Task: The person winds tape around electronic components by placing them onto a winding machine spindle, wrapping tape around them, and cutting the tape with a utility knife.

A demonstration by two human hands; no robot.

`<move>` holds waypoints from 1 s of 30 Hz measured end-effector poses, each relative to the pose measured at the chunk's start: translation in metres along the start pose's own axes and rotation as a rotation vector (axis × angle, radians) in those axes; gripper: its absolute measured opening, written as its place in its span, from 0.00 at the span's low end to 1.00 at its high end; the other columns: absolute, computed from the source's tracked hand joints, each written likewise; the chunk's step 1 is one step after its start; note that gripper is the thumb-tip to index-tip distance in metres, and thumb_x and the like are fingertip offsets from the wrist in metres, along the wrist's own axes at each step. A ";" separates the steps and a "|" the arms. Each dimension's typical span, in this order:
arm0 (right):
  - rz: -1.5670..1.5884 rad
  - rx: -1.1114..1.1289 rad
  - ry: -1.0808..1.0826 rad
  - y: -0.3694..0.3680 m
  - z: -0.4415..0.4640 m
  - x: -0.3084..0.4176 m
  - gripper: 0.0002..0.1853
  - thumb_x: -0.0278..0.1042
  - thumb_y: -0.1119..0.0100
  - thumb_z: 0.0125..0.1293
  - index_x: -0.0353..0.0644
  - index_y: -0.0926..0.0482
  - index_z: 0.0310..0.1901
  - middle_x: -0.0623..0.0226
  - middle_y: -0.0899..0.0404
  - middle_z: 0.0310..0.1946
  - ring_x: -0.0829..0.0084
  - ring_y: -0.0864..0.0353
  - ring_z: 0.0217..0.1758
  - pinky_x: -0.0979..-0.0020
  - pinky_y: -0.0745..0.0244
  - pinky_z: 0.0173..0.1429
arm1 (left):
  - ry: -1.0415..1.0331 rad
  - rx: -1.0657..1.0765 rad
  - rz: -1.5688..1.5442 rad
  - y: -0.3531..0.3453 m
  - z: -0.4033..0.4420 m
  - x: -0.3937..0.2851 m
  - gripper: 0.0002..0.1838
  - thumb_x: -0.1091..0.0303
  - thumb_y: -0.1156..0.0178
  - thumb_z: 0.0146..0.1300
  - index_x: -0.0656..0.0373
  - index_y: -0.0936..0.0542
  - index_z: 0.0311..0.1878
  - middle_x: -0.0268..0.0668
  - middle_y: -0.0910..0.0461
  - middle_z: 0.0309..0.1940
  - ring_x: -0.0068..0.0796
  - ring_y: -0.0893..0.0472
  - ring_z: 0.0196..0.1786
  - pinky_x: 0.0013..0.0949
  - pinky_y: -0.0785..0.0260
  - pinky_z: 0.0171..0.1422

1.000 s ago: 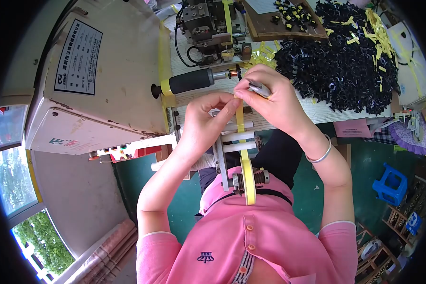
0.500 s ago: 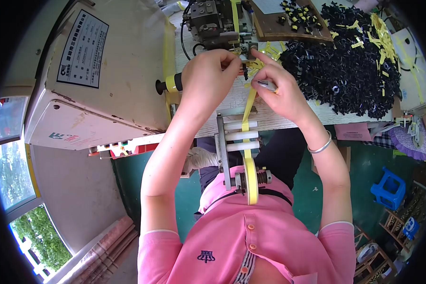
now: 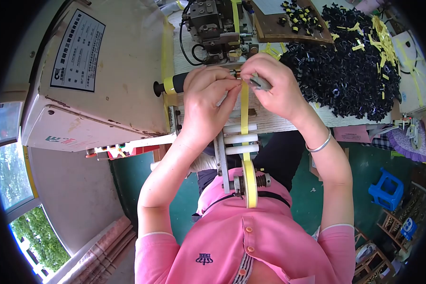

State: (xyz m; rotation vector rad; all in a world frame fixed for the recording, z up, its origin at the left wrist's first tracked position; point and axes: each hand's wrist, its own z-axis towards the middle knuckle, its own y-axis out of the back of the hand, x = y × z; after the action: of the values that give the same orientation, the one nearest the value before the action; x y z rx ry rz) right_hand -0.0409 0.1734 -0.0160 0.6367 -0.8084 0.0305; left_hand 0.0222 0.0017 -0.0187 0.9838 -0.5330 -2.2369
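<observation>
My left hand is closed, thumb and fingertips meeting at a small part at the end of a spindle; what they pinch is too small to make out. Against its fingertips, my right hand also pinches. A short grey metal tool, its kind unclear, sticks out of the right fist. Under the hands runs a yellow tape, coming off a tape roll over white rollers. A black handle with a yellow band lies left of my left hand.
A dark metal machine stands just beyond the hands. Right of them spreads a large heap of small black parts with yellow tape scraps. A wooden tray holds yellow-wrapped parts. A big beige cabinet is at the left.
Both hands have drawn back slightly from the machine toward my body. My right hand has moved left, and its fingertips now meet those of my left hand.
</observation>
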 end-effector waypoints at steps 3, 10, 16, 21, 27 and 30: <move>0.023 -0.012 -0.095 -0.003 0.009 -0.001 0.06 0.21 0.39 0.53 0.36 0.24 0.33 0.62 0.24 0.31 0.63 0.23 0.37 0.68 0.28 0.42 | -0.016 0.004 0.006 0.000 -0.001 0.001 0.07 0.76 0.33 0.47 0.58 0.18 0.32 0.34 0.21 0.34 0.36 0.21 0.42 0.42 0.35 0.55; 0.186 0.029 -0.453 -0.002 0.021 0.006 0.07 0.30 0.40 0.54 0.34 0.22 0.30 0.56 0.22 0.25 0.61 0.23 0.29 0.67 0.29 0.38 | -0.032 0.026 0.022 0.000 -0.002 0.002 0.07 0.76 0.32 0.47 0.58 0.18 0.31 0.34 0.21 0.34 0.35 0.21 0.43 0.42 0.34 0.54; 0.162 0.018 -0.498 -0.005 0.020 0.007 0.05 0.28 0.38 0.56 0.34 0.20 0.32 0.66 0.21 0.24 0.79 0.25 0.29 0.74 0.30 0.37 | -0.037 0.022 0.025 0.000 -0.001 0.002 0.07 0.76 0.32 0.46 0.58 0.18 0.31 0.34 0.21 0.34 0.36 0.21 0.43 0.40 0.34 0.53; -0.072 -0.070 -0.311 -0.011 0.012 0.004 0.07 0.30 0.39 0.55 0.36 0.20 0.33 0.60 0.21 0.32 0.62 0.21 0.30 0.66 0.26 0.39 | -0.035 0.022 0.026 0.001 -0.001 0.001 0.07 0.77 0.32 0.46 0.59 0.18 0.31 0.35 0.21 0.34 0.37 0.21 0.43 0.40 0.34 0.53; -0.300 -0.047 -0.050 0.003 0.003 0.015 0.09 0.26 0.37 0.53 0.42 0.20 0.38 0.63 0.23 0.41 0.58 0.19 0.36 0.64 0.23 0.39 | -0.030 0.026 0.042 0.003 0.001 -0.001 0.07 0.77 0.32 0.46 0.59 0.19 0.30 0.35 0.21 0.34 0.37 0.21 0.42 0.40 0.34 0.53; -0.299 0.064 0.036 0.005 0.001 0.007 0.10 0.24 0.38 0.52 0.42 0.21 0.38 0.63 0.23 0.40 0.59 0.19 0.37 0.66 0.23 0.37 | -0.022 0.054 0.055 0.006 0.001 -0.002 0.06 0.78 0.33 0.48 0.60 0.19 0.31 0.36 0.20 0.35 0.37 0.21 0.43 0.38 0.35 0.52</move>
State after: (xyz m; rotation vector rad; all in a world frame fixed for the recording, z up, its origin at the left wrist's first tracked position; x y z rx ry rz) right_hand -0.0378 0.1755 -0.0080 0.8106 -0.6734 -0.2045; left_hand 0.0251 -0.0012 -0.0140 0.9614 -0.6256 -2.1971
